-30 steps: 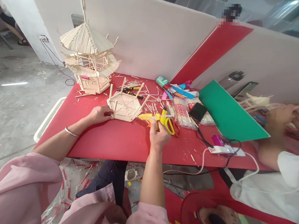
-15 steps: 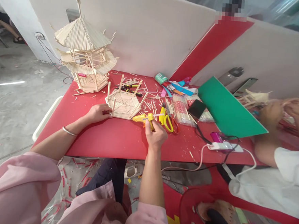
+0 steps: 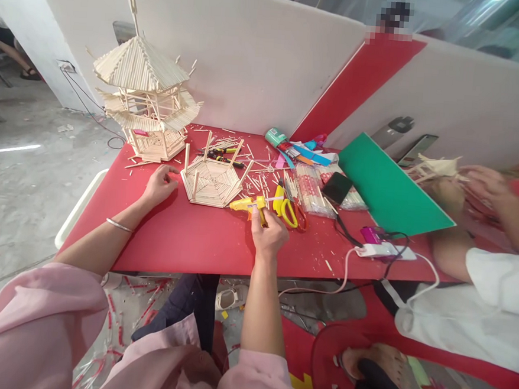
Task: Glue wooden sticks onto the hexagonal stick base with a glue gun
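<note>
My right hand (image 3: 271, 234) grips a yellow hot glue gun (image 3: 247, 205) by its handle, the nozzle pointing left at the corner of a flat stick base. That hexagonal base (image 3: 211, 182) is made of pale wooden sticks laid in rings, and several short posts rise from its edge. My left hand (image 3: 159, 186) rests just left of the base, apart from it, with fingers loosely bent, thumb and forefinger apart and nothing visible between them. Behind it stands a tiered stick pavilion (image 3: 146, 100) with a pointed roof.
Loose sticks, black-and-yellow pliers (image 3: 222, 156), yellow scissors (image 3: 287, 208) and bagged sticks (image 3: 311, 189) lie on the red table (image 3: 185, 242). A dark phone (image 3: 337, 188) lies on the bags. A green board (image 3: 388, 186) and white power strip (image 3: 384, 251) are near a co-worker's arms (image 3: 499, 193).
My left hand has let go of the base's left front corner and drawn back to the left and slightly up. The glue gun stays in nearly the same place.
</note>
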Available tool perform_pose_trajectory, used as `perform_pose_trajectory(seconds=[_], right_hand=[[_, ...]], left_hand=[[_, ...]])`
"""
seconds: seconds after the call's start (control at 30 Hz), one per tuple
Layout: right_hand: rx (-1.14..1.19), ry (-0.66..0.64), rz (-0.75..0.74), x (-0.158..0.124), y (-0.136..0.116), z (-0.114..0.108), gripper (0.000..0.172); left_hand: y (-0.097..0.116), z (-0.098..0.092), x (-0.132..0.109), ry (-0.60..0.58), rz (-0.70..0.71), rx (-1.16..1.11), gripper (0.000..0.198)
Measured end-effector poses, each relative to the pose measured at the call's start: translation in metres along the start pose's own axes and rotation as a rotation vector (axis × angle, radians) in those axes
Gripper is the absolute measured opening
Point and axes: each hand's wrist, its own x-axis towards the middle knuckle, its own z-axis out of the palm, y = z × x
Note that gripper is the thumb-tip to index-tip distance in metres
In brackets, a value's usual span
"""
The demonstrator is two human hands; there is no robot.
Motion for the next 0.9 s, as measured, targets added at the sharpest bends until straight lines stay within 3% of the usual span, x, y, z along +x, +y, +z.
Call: perform_pose_trajectory(seconds=[0.13,0.27,0.53,0.9], right_hand=[[0.014,-0.003,-0.005,-0.0003,0.0005,0.0003,0.055],[0.029,0.009,-0.005,-0.0007,0.0015,0.0008,0.053],[0.021,0.003,-0.019,-0.0006,-0.0001,0.0,0.052],[-0.013,-0.013,-0.023,-0.0012,-0.0011,0.001,0.051]], left_hand=[[0.0009,-0.0005,0.0007,-0.147,-0.006,-0.034,0.066],[-0.002,0.0004,0.0025,-0.25,0.001,-0.101,0.072],[-0.0013,0.0026,0.0033,-0.271,0.016,-0.234,0.084],[0.0009,0.0007,0.0029,-0.277,0.001,-0.262,0.084]])
